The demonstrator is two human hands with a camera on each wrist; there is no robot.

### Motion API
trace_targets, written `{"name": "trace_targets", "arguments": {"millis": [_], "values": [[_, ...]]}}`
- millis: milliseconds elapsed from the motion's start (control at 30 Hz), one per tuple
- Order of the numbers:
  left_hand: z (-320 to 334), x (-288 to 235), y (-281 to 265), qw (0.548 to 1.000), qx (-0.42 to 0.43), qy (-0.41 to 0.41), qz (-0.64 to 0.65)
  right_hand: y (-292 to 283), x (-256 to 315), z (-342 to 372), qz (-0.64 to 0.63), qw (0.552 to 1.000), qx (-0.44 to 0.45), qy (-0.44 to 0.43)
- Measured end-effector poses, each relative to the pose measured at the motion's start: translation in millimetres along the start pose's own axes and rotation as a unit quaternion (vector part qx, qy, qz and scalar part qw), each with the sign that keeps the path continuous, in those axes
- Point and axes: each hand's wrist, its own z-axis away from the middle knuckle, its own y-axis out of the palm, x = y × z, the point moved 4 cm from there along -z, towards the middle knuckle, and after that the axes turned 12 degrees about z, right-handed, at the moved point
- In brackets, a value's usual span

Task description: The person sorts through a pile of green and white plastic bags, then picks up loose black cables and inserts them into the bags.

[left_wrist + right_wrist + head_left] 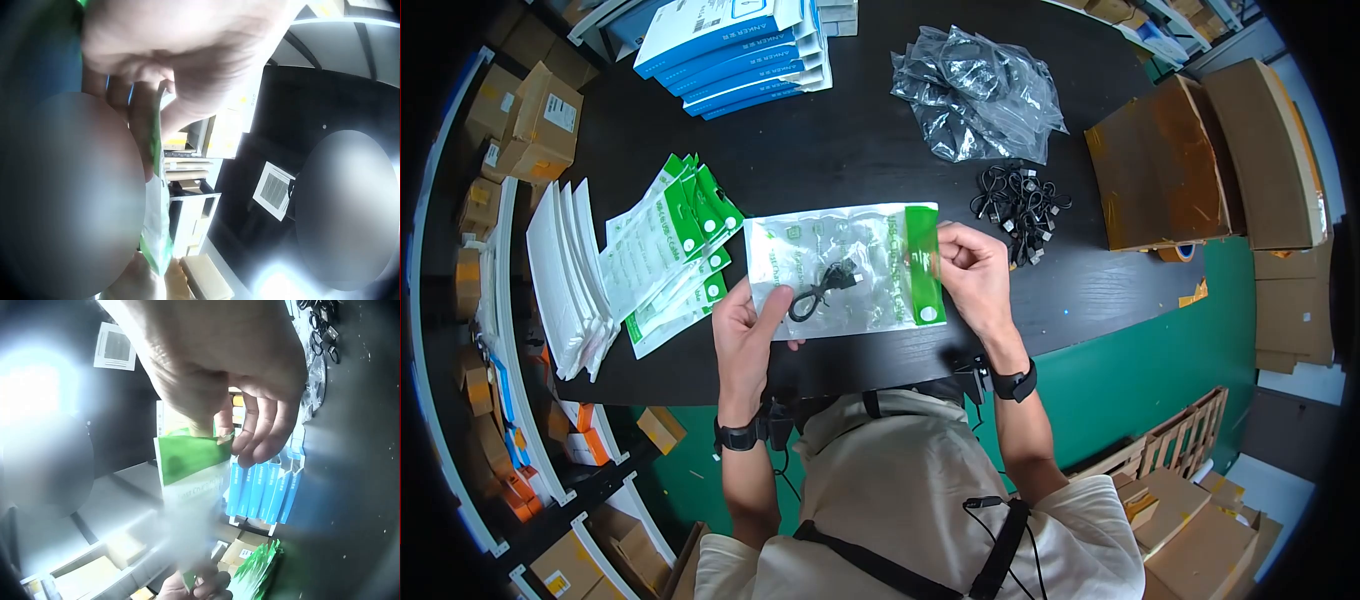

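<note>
A clear plastic pouch (870, 310) with a green end band (924, 262) is held level above the table's near edge. A short black USB cable (838, 277) lies coiled within its outline, seemingly behind the clear front. My left hand (745, 335) grips the pouch's left end, thumb on top and fingers underneath. At the green end, my right hand (978, 275) pinches the edge between thumb and fingers. The right wrist view shows that right hand (231, 369) at the green band, with the left hand (197, 586) at the far end.
Green-topped pouches (665, 245) lie fanned out at the left, beside a stack of white packets (570, 280). Blue-and-white boxes (730, 60) stand at the back. Clear bags (980, 95) and a pile of black cables (1020, 210) lie right of centre, near a cardboard box (1165, 165).
</note>
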Motion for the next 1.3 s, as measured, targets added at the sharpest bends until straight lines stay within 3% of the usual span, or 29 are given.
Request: {"name": "trace_targets", "arguments": {"millis": [67,200,300,433,567,733,833,967,1133,1300], "values": [[0.0,0.0,0.7,1.0,0.001,-0.003,0.0,0.2,-1.0,-1.0,-0.006,1.0,0.002,-0.014],[-1.4,-0.2,2.4,1.0,-0.002,0.008,-0.013,3.9,8.9,-2.4,0.124,0.99,0.06,-0.008],[-2.4,-1.7,1.8,0.997,-0.005,0.034,-0.062,15.4,21.0,1.5,0.116,0.979,0.151,0.066],[2.0,-13.7,4.1,0.995,-0.026,0.066,-0.066,29.6,29.8,4.2,0.107,0.985,0.133,-0.003],[4.6,-25.7,2.8,0.992,-0.038,0.086,-0.089,34.7,34.3,6.3,0.062,0.985,0.146,0.066],[12.4,-45.8,12.4,0.983,-0.071,0.127,-0.11,34.3,8.0,4.2,0.068,0.978,0.191,0.043],[17.0,-61.2,23.6,0.941,-0.062,0.248,-0.224,37.8,1.7,3.4,-0.03,0.987,0.156,0.021],[25.5,-76.6,38.5,0.912,-0.04,0.293,-0.284,38.4,-3.1,8.0,-0.092,0.986,0.141,0.02],[22.3,-78.0,38.2,0.907,-0.04,0.31,-0.283,41.6,3.0,10.1,-0.127,0.985,0.116,0.013],[16.7,-69.8,32.5,0.924,-0.058,0.274,-0.261,42.4,11.4,11.6,-0.093,0.977,0.18,0.064]]}}
